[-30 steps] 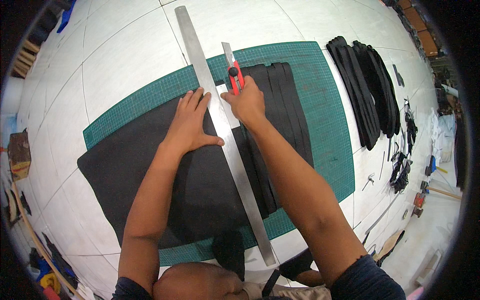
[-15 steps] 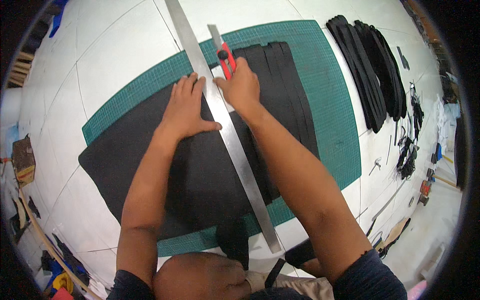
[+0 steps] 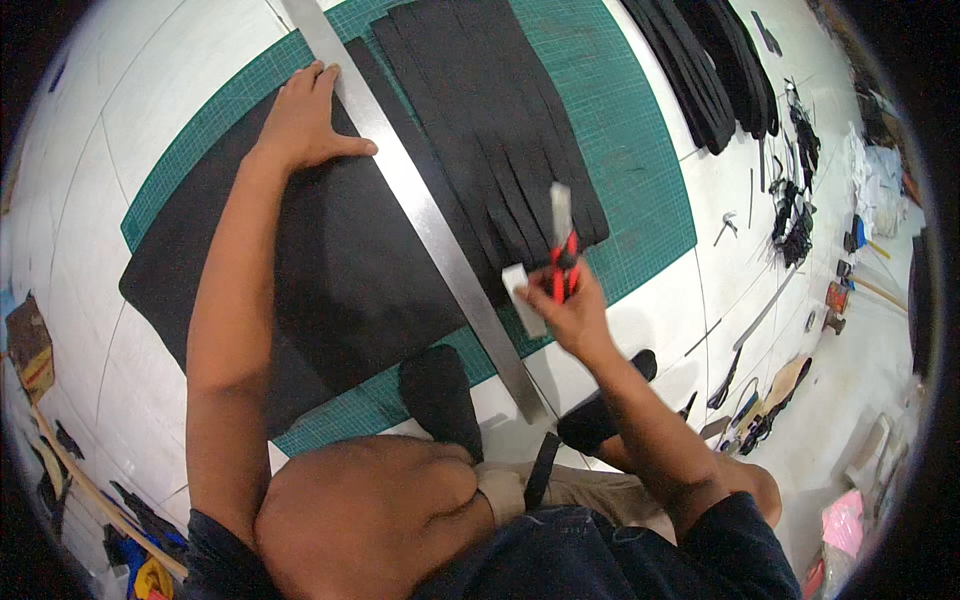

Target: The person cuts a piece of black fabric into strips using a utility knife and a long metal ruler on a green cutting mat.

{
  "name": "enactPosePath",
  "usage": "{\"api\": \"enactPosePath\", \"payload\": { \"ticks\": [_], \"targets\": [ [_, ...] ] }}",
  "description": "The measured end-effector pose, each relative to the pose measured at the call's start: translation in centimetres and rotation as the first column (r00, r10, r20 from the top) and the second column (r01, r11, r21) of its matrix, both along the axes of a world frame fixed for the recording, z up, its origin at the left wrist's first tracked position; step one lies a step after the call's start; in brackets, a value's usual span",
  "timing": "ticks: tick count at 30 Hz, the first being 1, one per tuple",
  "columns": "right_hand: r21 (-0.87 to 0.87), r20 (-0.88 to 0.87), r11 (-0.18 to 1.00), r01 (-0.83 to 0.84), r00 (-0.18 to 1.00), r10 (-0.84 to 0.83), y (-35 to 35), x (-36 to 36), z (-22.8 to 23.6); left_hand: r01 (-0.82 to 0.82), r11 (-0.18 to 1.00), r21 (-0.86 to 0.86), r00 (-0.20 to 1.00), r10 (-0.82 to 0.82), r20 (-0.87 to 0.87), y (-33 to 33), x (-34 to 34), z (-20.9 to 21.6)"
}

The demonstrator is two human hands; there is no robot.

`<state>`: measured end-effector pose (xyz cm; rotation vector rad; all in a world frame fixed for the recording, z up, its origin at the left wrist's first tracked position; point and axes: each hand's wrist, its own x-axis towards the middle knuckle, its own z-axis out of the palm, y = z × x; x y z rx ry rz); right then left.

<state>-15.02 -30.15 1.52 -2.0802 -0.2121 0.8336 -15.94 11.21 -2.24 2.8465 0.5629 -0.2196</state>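
**Knife lifted over the mat, ruler pinned on black sheet**

A white tiled floor [image 3: 130, 130] carries a green cutting mat [image 3: 640, 170]; tools and dark scraps litter the right side; a black sheet [image 3: 340, 270] and cut black strips [image 3: 500, 130] lie on the mat. The long steel ruler [image 3: 430, 230] runs diagonally, far-left to near-right. The left hand [image 3: 300, 120] presses flat, fingers spread, beside the ruler's upper end. The right hand [image 3: 565, 310] is closed around a red utility knife [image 3: 560, 240], held near the mat's near edge, blade pointing away.
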Motion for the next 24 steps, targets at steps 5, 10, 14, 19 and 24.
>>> {"api": "enactPosePath", "payload": {
  "ticks": [5, 10, 14, 19, 24],
  "targets": [
    [-0.044, -0.017, 0.999, 0.016, 1.000, -0.017, -3.2, -4.6, -1.7, 0.027, 0.998, -0.050, 0.999, -0.026, 0.027, 0.2, 0.0, -0.1],
    [-0.049, 0.069, 0.999, 0.020, 0.998, -0.017, -2.7, -5.6, -3.2, 0.025, 0.999, -0.039, 1.000, -0.025, 0.013, 0.2, 0.0, -0.2],
    [-0.053, 0.113, 0.998, 0.015, 0.994, -0.009, -2.7, -6.1, -3.8, 0.030, 0.998, -0.052, 0.999, -0.029, 0.018, 0.7, -0.2, -0.8],
    [-0.051, 0.127, 0.999, -0.003, 0.992, 0.009, -2.8, -5.9, -4.1, 0.029, 0.997, -0.072, 0.999, -0.027, 0.026, 0.3, 0.0, -0.7],
    [-0.052, 0.132, 0.998, -0.021, 0.991, 0.027, -2.6, -5.8, -3.7, 0.032, 0.998, -0.060, 0.999, -0.030, 0.031, 0.7, -0.1, -0.7]
  ]
}}
